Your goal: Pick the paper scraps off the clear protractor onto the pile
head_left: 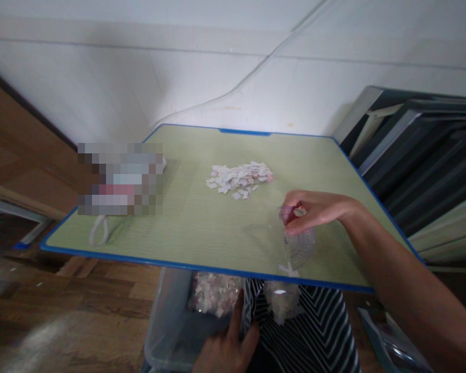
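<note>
My right hand [314, 210] is over the right part of a small folding table [186, 223]. Its fingers are closed on the top of a clear plastic bag [301, 246], which hangs down to the tabletop. Small white paper pieces [238, 178] lie in a loose pile farther back, left of that hand. Below the table's front edge, my left hand [229, 344] has its index finger stretched out and its thumb apart, at the rim of a translucent plastic bin [159, 316]. Inside the bin sits a clear bag of paper pieces [215, 295].
Another clear bag with pale contents [281, 300] rests on the striped clothing on my lap. A white strap loop [99, 230] and a blurred-out object [124, 178] lie at the table's left. Dark panels [423, 134] lean at the right; a wall stands behind.
</note>
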`<state>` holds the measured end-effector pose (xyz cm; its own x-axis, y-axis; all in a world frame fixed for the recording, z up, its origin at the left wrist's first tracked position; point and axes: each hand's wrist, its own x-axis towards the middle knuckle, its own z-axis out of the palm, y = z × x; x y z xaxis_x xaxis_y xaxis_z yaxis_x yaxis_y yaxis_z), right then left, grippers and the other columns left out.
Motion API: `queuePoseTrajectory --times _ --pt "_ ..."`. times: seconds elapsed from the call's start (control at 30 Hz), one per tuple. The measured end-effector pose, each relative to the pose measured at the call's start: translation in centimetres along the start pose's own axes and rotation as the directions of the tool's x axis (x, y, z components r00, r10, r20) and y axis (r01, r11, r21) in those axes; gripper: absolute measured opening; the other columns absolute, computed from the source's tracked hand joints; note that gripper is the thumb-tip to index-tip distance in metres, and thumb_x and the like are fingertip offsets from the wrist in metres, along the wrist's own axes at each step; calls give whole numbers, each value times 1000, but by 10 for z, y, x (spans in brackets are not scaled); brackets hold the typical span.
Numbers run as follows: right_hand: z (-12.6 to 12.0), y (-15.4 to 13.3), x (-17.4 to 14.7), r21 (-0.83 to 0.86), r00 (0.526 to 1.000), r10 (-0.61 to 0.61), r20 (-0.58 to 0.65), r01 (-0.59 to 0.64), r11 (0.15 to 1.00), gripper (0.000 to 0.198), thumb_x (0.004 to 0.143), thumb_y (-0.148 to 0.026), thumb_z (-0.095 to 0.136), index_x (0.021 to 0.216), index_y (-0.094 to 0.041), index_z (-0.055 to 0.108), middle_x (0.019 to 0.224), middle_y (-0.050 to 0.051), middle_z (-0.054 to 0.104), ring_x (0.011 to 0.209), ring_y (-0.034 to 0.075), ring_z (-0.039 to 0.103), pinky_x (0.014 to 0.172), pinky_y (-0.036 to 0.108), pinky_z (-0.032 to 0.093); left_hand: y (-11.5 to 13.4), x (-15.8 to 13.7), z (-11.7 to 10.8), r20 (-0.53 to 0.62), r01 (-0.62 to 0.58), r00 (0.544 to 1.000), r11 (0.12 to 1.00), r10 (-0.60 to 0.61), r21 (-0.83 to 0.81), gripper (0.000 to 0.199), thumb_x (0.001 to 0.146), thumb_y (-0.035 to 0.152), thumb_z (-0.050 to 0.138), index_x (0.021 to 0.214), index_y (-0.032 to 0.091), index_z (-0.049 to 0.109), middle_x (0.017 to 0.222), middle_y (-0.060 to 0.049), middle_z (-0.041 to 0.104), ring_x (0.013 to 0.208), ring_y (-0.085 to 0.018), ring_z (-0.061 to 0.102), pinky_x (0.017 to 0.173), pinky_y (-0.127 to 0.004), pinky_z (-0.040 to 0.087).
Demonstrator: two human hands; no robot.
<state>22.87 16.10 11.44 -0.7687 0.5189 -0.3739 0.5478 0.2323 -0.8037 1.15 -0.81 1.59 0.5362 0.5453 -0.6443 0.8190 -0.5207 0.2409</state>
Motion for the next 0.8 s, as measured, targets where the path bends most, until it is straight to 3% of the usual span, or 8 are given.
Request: queuePoseTrajectory --times 0.13,0.47,0.7,0.8 --pt "1 2 3 7 997 9 -81 -8 1000 28 73 -36 61 57 -13 56 47 -4 47 45 5 43 43 18 31 0 -1 -5 41 -3 999 1000 3 -7 51 84 0 46 130 23 44 138 -26 25 84 -28 64 68 -39 51" --pt "1 0 -2 -37 990 7 139 -2 999 28 72 -36 62 58 -12 59 46 -4 47 45 5 41 43 18 30 1 0 3 -43 5 999 1000 -4 30 51 83 1 49 128 25 45 138 -24 27 79 -27 65 64 -38 53" --pt "0 3 4 -10 998 -31 -47 31 999 31 73 -38 61 60 -11 58 49 -3 48 47 5 43 44 18 31 -2 2 -1 59 -27 998 1000 26 11 49 86 5 48 132 22 41 139 -27 15 83 -29 64 67 -38 52" --pt "4 2 9 17 999 -42 -8 43 999 30 73 -37 62 60 -10 58 49 -3 49 47 5 43 44 17 31 -2 2 1 19 -16 1000 1000 16 19 49 86 5 48 131 24 42 140 -25 15 80 -28 65 66 -39 52"
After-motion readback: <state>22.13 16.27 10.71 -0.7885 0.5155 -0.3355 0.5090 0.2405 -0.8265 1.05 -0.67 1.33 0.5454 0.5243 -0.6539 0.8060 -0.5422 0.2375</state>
